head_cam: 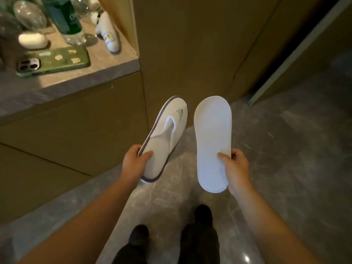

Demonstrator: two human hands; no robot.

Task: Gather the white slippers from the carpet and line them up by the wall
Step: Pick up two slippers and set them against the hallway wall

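I hold one white slipper in each hand, above a grey stone floor. My left hand (134, 163) grips the heel of the left slipper (167, 132), which faces up and shows a grey edge band and a small green logo on its toe. My right hand (235, 167) grips the heel end of the right slipper (212, 136), turned so that its textured white sole faces me. Both slippers point toward the brown panelled wall (190, 54) ahead. No carpet is in view.
A stone-topped counter (106, 71) juts out at the left, carrying a green-cased phone (55, 60), a white case (32, 41), glass bottles and a white object. An open door edge (297, 54) slants at the right. My dark-clad feet (202, 213) stand on the floor below.
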